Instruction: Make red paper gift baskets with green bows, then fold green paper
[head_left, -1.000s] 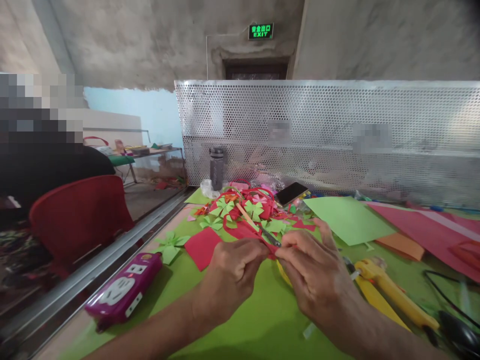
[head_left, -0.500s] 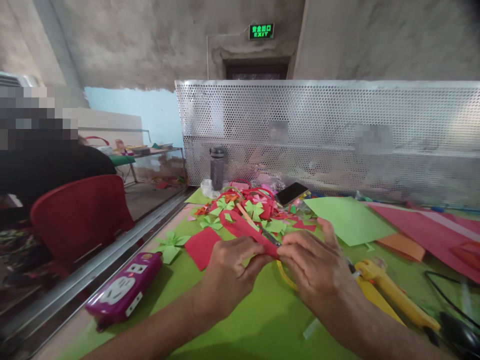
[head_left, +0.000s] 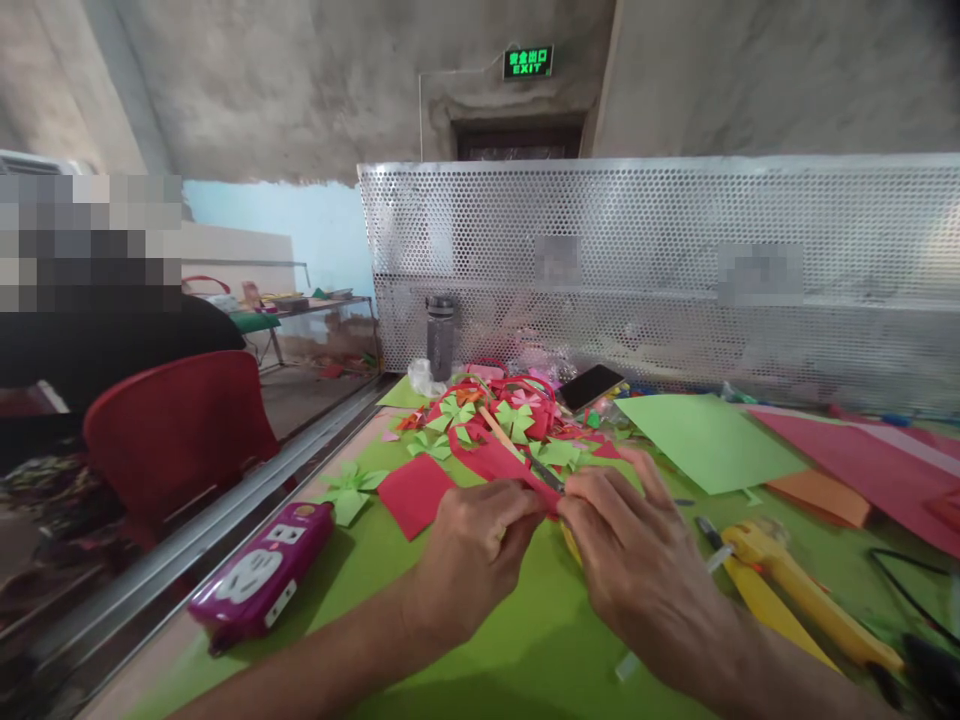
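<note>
In front of me, the fingers of my left hand [head_left: 480,545] pinch a folded strip of red paper [head_left: 491,458]. My right hand [head_left: 637,545] closes at the strip's near end, its fingertips close to those of the left. Out of the right hand a grey scissor blade [head_left: 546,474] points up and left beside the paper. Part of a yellow scissor handle [head_left: 571,542] shows under the fingers; the rest is hidden by the hand. Left of the hands lies a square of red paper [head_left: 415,495], and a light green paper flower [head_left: 352,488] is beyond it.
A purple power strip [head_left: 262,580] sits on the left. A yellow glue gun [head_left: 810,590] rests on the right. Behind the hands are piled paper flowers [head_left: 516,420], a phone [head_left: 592,386] and a bottle [head_left: 440,338]. Green sheets [head_left: 709,440] lie at the right. A seated person is at far left.
The view has shifted slightly, so things sit a little more to the right. Both hands keep hold of the red paper, and less of the yellow handle shows.
</note>
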